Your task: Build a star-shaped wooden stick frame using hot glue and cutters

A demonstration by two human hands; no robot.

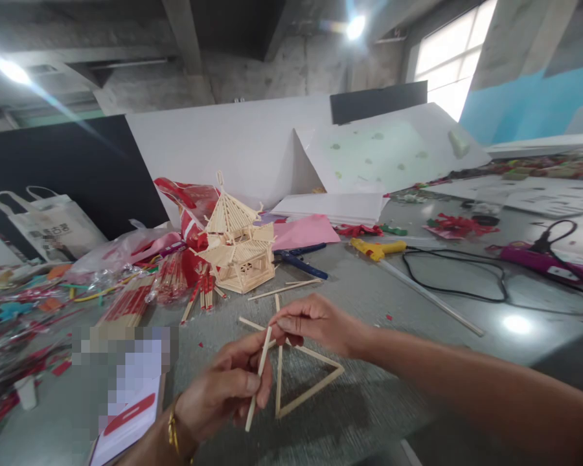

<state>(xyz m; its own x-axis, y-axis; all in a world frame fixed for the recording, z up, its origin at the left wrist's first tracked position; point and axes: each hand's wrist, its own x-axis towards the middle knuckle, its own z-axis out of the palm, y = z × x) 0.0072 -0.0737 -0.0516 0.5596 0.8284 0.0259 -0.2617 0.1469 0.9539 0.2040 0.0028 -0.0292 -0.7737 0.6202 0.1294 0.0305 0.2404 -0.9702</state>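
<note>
My left hand pinches a loose wooden stick between thumb and fingers and holds it nearly upright. My right hand comes in from the right with fingers pressed together on the top of a flat triangle of glued sticks that lies on the grey table. The stick's upper end meets the triangle under my right fingertips. Behind them stands a small pagoda model built of the same sticks.
Packs of red-wrapped chopsticks and plastic bags lie at the left. A blue-handled tool, a yellow glue gun with black cable, a long thin stick and a pink tool lie behind and right. White boards lean at the back.
</note>
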